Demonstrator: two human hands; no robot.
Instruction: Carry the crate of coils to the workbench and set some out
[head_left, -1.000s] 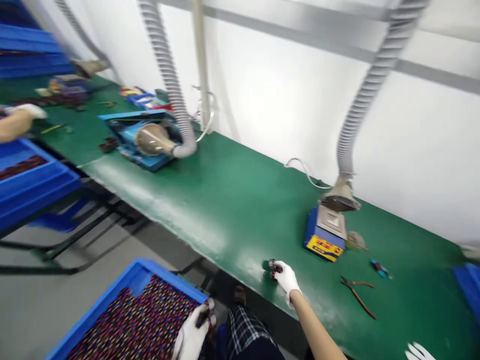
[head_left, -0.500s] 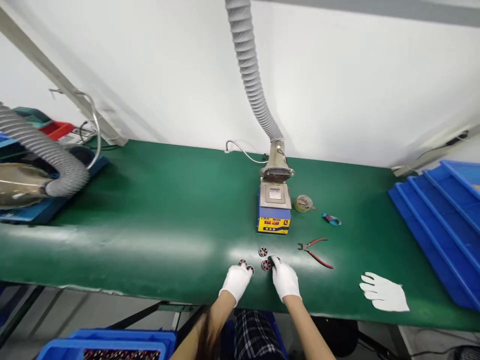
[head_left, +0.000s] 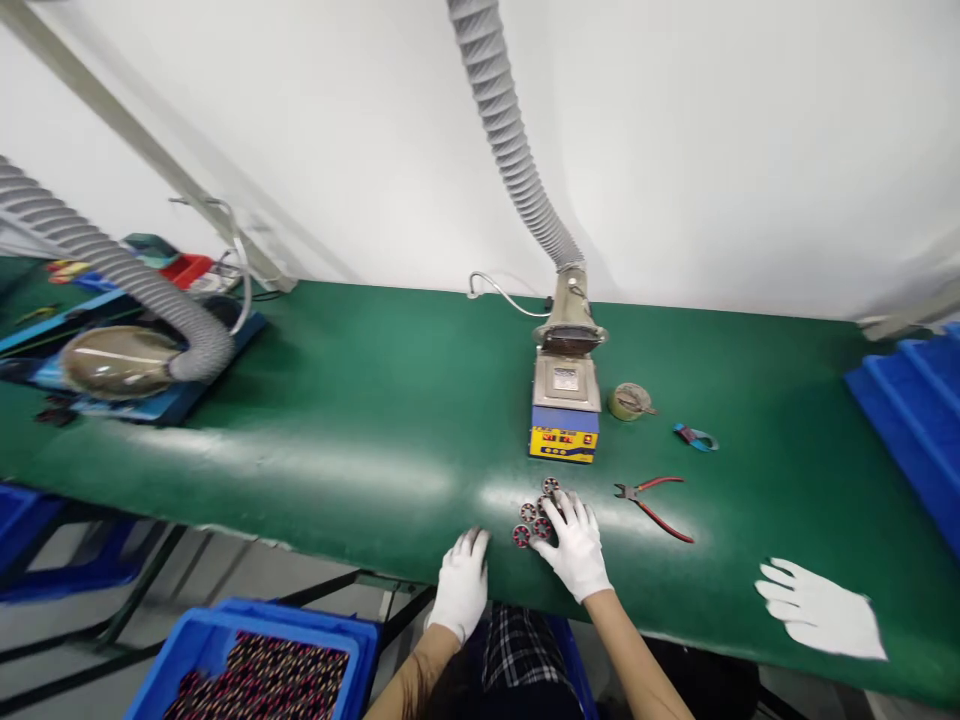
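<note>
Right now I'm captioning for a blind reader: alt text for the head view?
Two white-gloved hands rest on a green bench: the right hand touches small round wound parts, the left hand lies empty at the edge. Behind are a yellow-fronted box and pliers.

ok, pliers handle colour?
Red handles on the pliers, clearest in the head view, right of the gloved right hand.
</note>
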